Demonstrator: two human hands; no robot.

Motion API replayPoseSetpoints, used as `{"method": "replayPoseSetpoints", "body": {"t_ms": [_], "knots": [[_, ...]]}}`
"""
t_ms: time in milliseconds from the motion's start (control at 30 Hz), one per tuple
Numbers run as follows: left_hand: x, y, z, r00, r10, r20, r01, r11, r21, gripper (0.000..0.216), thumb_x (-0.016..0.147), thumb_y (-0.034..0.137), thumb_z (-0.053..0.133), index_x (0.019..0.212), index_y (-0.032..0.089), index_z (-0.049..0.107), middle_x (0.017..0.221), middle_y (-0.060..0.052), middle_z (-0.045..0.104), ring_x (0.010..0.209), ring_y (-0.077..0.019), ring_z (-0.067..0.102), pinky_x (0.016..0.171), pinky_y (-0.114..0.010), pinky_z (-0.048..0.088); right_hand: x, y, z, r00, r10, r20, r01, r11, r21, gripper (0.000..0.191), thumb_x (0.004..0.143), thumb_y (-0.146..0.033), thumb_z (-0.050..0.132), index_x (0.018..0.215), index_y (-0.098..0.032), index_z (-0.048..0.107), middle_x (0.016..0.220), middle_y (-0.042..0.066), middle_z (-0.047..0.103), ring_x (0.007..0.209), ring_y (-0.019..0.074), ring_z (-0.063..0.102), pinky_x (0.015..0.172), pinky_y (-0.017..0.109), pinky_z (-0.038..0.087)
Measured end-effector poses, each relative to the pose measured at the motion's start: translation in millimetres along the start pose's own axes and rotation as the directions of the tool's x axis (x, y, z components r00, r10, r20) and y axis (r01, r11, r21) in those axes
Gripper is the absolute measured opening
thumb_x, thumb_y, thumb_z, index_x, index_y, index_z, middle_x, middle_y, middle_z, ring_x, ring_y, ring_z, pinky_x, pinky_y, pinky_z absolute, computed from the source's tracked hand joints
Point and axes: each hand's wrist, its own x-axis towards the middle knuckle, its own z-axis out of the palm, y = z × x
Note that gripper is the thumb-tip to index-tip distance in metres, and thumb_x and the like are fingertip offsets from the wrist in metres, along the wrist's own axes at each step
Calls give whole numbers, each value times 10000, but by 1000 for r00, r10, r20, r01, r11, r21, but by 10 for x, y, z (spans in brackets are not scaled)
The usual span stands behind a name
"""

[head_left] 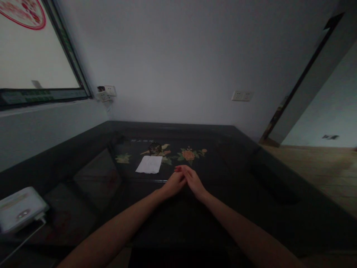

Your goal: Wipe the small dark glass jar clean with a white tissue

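Observation:
My left hand (173,184) and my right hand (193,181) rest together on a dark table (228,175), fingertips touching near the middle. The right hand's fingers lie stretched out flat over the left hand's fingertips. The left hand's fingers are loosely curled beside them; nothing shows in either hand. Just beyond the hands, to the left, a white sheet of paper (149,164) lies flat on the table. Behind the paper sits a small dark round object (155,148). A painted flower pattern (189,154) decorates the tabletop.
A white box-shaped device (19,208) with a cable lies at the near left. A window (30,56) fills the left wall, with wall sockets (106,93) beside it and more sockets (242,96) on the back wall. A doorway and wooden floor (320,163) are at right.

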Motion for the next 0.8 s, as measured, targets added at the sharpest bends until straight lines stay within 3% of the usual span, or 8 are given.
{"method": "replayPoseSetpoints", "body": {"t_ms": [100,267,400,567,800], "knots": [[-33,-49,-25,998,28,47,-30,999,41,247,885,242,459,802,118,655,714,-58,650,672,-157,586,679,-276,478,-23,3,-32,998,-3,66,7,998,-64,489,852,-648,467,886,-213,687,925,63,698,916,225,636,748,316,514],[-35,-66,-24,997,53,64,-59,994,91,208,870,206,479,860,123,669,908,-103,684,841,-195,609,810,-324,492,-29,-15,-78,994,-30,105,43,991,-123,449,882,-599,459,819,-217,686,773,36,667,851,211,630,746,302,502],[-40,-105,-2,996,55,65,-62,992,110,226,879,205,466,831,128,673,912,-103,689,910,-211,613,872,-343,486,-39,-33,-70,992,-32,124,51,987,-150,429,889,-575,461,831,-211,680,781,31,662,789,192,618,736,294,493],[-62,-119,-14,995,70,72,-79,989,128,232,881,205,472,944,119,678,1004,-114,691,984,-224,612,913,-358,478,-33,-34,-78,988,-70,137,96,978,-188,407,900,-541,460,822,-205,676,798,33,670,842,196,617,803,298,476],[-72,-105,-9,993,88,80,-100,983,152,259,883,187,467,1020,112,673,1083,-134,682,1017,-229,612,936,-366,476,-30,-5,-90,985,-108,137,138,961,-239,383,917,-499,446,813,-204,667,800,39,667,813,195,610,780,296,468]]}}
